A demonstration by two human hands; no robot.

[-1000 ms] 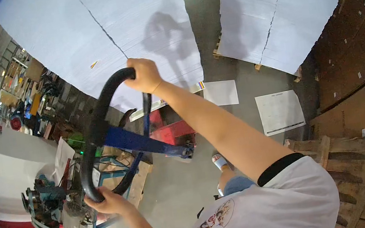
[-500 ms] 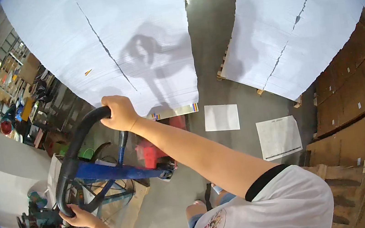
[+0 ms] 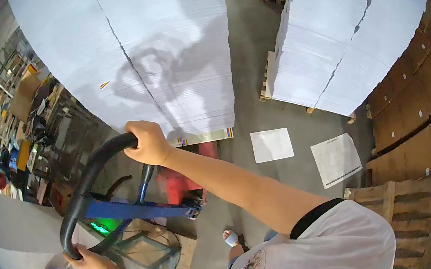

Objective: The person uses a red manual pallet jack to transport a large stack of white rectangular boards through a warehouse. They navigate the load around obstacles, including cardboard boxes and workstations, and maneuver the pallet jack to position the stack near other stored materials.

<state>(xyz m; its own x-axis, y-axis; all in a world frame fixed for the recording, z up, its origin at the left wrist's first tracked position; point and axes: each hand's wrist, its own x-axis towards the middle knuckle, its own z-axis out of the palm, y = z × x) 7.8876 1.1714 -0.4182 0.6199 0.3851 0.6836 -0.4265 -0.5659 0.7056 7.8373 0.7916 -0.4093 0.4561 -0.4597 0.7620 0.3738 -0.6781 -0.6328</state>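
Observation:
Both hands grip the black loop handle [image 3: 79, 193] of a pallet jack. My right hand [image 3: 147, 142] is wrapped round its upper end, arm stretched across the view. Lower on the loop, my left hand [image 3: 88, 260] is closed round the bottom corner. A blue shaft [image 3: 133, 209] runs from the handle toward the jack's red body [image 3: 176, 186], partly hidden by my right forearm. Beyond it stands a tall stack of white sheets [image 3: 173, 64], with shadows on its side. The jack's forks are out of sight.
A second white stack [image 3: 339, 36] stands on a wooden pallet at right. Two paper sheets, a plain one [image 3: 272, 145] and a printed one [image 3: 337, 160], lie on the floor. Brown cartons [image 3: 414, 114] and a wooden pallet [image 3: 400, 213] line the right side. Cluttered shelves [image 3: 18, 122] stand left.
The handle has shifted slightly down and left in view, both hands still on it. The floor sheets appear farther right. My sandalled foot shows more plainly, and a green light has come into view.

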